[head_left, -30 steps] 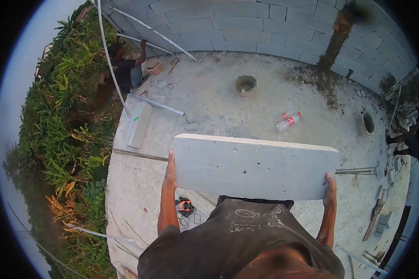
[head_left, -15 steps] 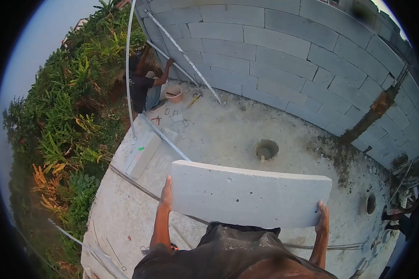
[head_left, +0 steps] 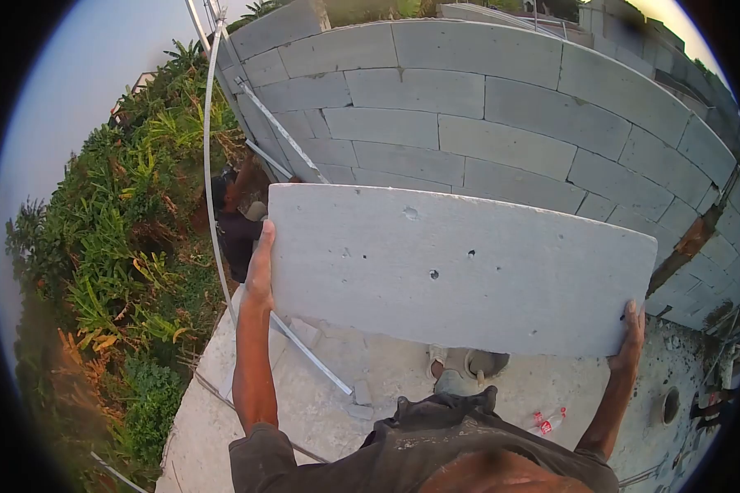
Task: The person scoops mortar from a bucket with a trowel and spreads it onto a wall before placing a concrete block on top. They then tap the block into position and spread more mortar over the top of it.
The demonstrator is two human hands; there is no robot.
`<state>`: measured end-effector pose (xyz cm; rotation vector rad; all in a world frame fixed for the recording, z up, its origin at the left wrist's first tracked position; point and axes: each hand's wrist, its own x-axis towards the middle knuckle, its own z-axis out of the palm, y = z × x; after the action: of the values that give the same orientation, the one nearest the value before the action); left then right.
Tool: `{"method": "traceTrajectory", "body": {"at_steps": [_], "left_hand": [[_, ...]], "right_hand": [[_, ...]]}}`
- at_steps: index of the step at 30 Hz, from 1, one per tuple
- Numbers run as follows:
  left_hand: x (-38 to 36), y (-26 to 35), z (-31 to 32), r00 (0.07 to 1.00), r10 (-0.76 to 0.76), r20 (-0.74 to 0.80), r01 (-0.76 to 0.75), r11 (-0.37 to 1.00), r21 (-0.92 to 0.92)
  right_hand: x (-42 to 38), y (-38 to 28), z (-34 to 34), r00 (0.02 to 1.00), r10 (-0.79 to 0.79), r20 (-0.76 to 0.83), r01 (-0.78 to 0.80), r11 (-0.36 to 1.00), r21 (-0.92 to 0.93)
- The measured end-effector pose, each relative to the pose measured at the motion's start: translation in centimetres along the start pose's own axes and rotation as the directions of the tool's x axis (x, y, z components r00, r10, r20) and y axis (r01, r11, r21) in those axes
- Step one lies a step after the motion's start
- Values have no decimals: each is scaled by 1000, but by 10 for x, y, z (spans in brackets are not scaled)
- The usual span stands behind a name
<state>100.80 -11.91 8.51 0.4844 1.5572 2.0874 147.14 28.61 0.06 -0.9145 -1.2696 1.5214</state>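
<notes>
A large pale-grey concrete block (head_left: 460, 279) with a few small holes in its face is held up in front of my chest, its right end tilted lower. My left hand (head_left: 261, 263) presses against its left end, fingers pointing up. At the lower right corner, my right hand (head_left: 630, 335) grips the other end. Beyond the block's upper edge rises a wall (head_left: 419, 127) of similar grey blocks. Below the block, a bucket (head_left: 489, 363) is partly hidden.
A person (head_left: 237, 238) crouches at the left near the wall, partly covered by the block. A metal bar (head_left: 312, 355) lies on the concrete floor (head_left: 329, 423). A plastic bottle (head_left: 549, 422) lies near my body. Green plants (head_left: 123, 287) border the floor's left edge.
Both hands have raised the block, which now hides more of the floor and the wall's lower part. I have come nearer the wall, and the bucket is now close to my body.
</notes>
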Motion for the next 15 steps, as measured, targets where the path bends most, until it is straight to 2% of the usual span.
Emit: {"method": "traceTrajectory", "body": {"at_steps": [1, 3, 5, 10, 13, 15], "left_hand": [[32, 8, 6, 998, -33, 53, 34, 999, -22], [108, 23, 17, 997, 78, 27, -78, 997, -15], [167, 46, 20, 994, 103, 36, -103, 995, 11], [311, 105, 31, 985, 86, 147, -83, 996, -22], [414, 137, 29, 971, 131, 200, -143, 989, 45], [476, 156, 39, 957, 155, 245, -187, 976, 111]], "right_hand": [[24, -11, 18, 999, 19, -39, -19, 1000, -2], [78, -34, 60, 999, -31, 20, 30, 998, 56], [109, -58, 102, 998, -41, 50, 35, 992, 125], [212, -125, 189, 988, -146, 56, 144, 989, 40], [274, -154, 238, 966, -238, 96, 241, 971, -15], [310, -172, 276, 962, -266, 54, 269, 961, -62]]}}
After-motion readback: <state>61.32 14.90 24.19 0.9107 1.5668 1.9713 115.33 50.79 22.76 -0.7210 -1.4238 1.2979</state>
